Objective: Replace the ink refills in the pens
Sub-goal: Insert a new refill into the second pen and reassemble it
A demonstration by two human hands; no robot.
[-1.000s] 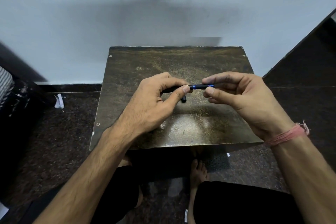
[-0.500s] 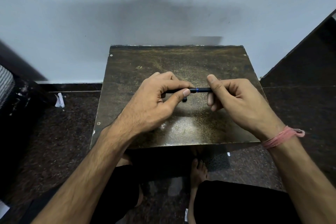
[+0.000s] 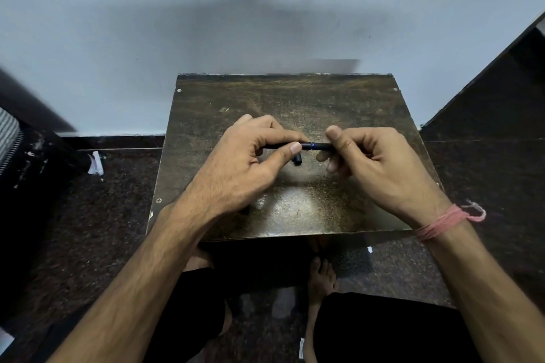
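Both hands held a black pen (image 3: 314, 146) level above the middle of the table (image 3: 339, 97). The left hand (image 3: 247, 168) pinched its left half and the right hand (image 3: 380, 168) its right half. A small dark cap (image 3: 298, 160) lay on the table just below the pen.

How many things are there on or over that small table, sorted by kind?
Hands: 2, the left hand and the right hand
Black pens: 1, the pen held between both hands
Small black pieces: 1, the black piece under the pen
Total: 4
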